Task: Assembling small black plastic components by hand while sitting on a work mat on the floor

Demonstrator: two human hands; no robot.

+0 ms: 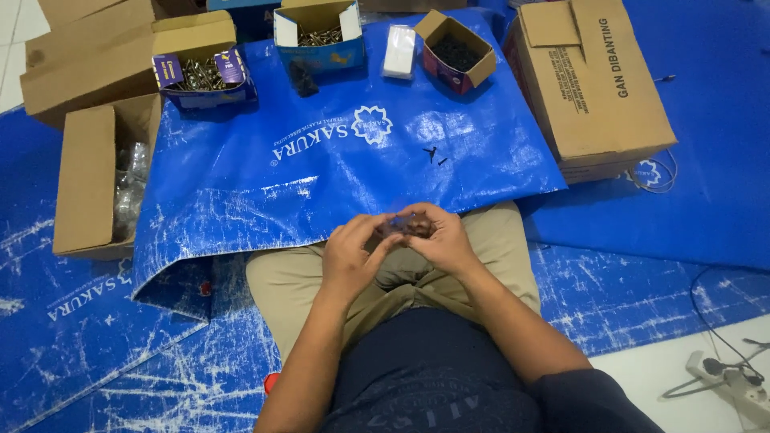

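I sit cross-legged on a blue tarp [265, 172]. My left hand [351, 255] and my right hand [437, 239] meet above my lap, fingers pinched together on a small clear plastic bag [401, 225] with dark small parts inside. The bag is mostly hidden by my fingers. Two loose black screws [435, 155] lie on the tarp ahead of my hands.
Small open boxes of screws stand along the far edge: a purple one [200, 72], a blue one [319, 36], a red one [455, 50]. A white packet [399, 50] lies between them. Large cardboard boxes sit at right [593, 80] and left [92, 172]. A power strip [734, 381] lies at bottom right.
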